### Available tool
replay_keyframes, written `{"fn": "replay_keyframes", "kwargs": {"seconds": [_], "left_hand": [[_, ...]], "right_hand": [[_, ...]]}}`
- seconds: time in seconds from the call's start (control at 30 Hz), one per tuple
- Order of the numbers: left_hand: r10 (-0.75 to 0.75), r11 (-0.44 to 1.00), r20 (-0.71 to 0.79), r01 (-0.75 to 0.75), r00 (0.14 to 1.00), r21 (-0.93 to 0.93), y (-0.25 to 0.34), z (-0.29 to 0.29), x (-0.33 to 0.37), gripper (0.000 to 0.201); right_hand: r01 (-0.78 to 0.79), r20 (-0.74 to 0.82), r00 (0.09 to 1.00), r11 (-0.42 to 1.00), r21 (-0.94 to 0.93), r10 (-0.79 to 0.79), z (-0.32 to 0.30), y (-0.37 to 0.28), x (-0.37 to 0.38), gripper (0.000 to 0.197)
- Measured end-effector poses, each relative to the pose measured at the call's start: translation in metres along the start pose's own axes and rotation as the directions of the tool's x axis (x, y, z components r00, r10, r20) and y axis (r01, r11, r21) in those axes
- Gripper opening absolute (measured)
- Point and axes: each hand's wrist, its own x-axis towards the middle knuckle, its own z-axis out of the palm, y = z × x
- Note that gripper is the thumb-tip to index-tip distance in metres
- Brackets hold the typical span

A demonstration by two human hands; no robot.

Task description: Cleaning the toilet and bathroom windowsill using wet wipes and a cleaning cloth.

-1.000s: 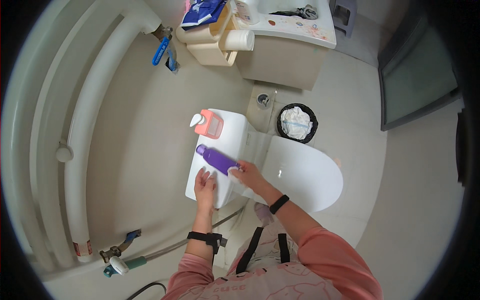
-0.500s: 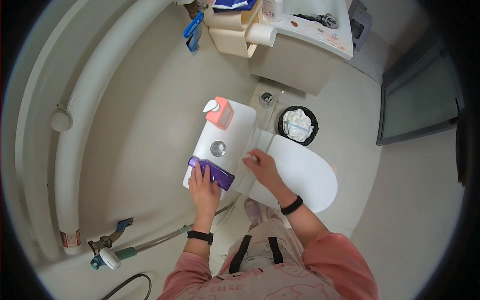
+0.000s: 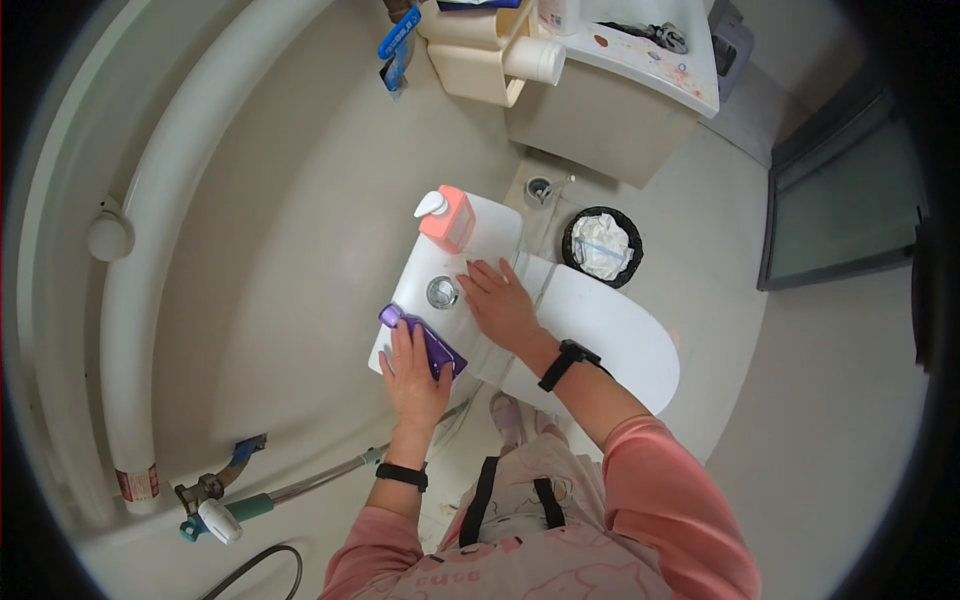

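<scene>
A purple bottle (image 3: 435, 352) lies on its side on the white toilet tank lid (image 3: 487, 213). Across it rests my left hand (image 3: 412, 372), fingers on top and thumb at the near side, holding it. My right hand (image 3: 500, 302) is stretched out flat on the lid, fingers apart, just right of the round metal flush button (image 3: 442, 292). Something pale and thin seems to show by its fingertips, too faint to name. Beyond the fingertips stands a pink pump bottle (image 3: 447, 220) with a white pump head.
The closed toilet seat lid (image 3: 615, 340) is to the right of the tank. Behind it stands a black-lined bin (image 3: 603, 248) with white waste. A washbasin cabinet (image 3: 600, 125) and cream holder (image 3: 465, 75) are at the back. A metal-handled pole (image 3: 315, 484) lies lower left.
My right hand has moved left and away from me, its curled fingers opening flat onto the tank lid. My left hand stays on the purple bottle. The view has shifted slightly.
</scene>
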Motion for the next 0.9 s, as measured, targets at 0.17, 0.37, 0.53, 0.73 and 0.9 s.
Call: {"fn": "replay_keyframes", "kwargs": {"seconds": [0.17, 0.37, 0.53, 0.73, 0.9], "left_hand": [[-0.006, 0.987, 0.050, -0.002, 0.999, 0.162, -0.012, 0.000, -0.008, 0.069], [0.004, 0.981, 0.083, -0.020, 0.997, 0.191, -0.021, 0.002, -0.006, 0.067], [0.034, 0.999, 0.066, -0.035, 0.997, 0.008, -0.021, 0.005, -0.011, 0.068], [0.055, 0.991, 0.069, -0.046, 0.996, -0.124, -0.011, 0.007, -0.017, 0.067], [0.137, 0.985, 0.107, -0.123, 0.985, -0.124, 0.004, 0.024, -0.017, 0.068]], "right_hand": [[0.136, 0.143, 0.977, 0.978, 0.160, -0.159, 0.016, -0.035, -0.059, 0.038], [-0.090, -0.057, 0.993, 0.975, 0.202, 0.103, 0.011, 0.039, -0.014, 0.031], [-0.195, -0.129, 0.963, 0.939, 0.282, 0.238, 0.040, 0.005, -0.041, 0.020], [-0.393, 0.177, 0.885, 0.486, 0.781, 0.431, 0.040, -0.026, -0.065, 0.008], [-0.380, -0.032, 0.768, 0.496, 0.781, 0.639, 0.035, 0.026, -0.016, 0.008]]}}
